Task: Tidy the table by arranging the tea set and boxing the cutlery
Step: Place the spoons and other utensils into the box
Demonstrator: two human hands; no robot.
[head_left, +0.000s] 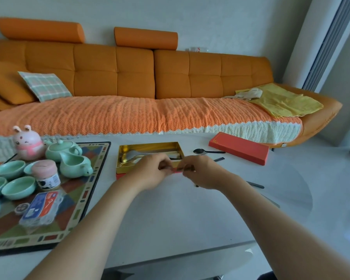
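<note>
Cutlery box [150, 146] on desk [170, 211]; my left hand [150, 172] and right hand [202, 173] fingers pinch dark utensil [179, 169] at its near edge.

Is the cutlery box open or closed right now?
Open. The cutlery box shows its gold inside; the red lid lies apart on the table.

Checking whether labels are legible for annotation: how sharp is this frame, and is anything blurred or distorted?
Head view: packet on the tray smeared, print unreadable; head view: left hand and right hand pinch a blurred dark stick; head view: wide lens bows the sofa.
</note>
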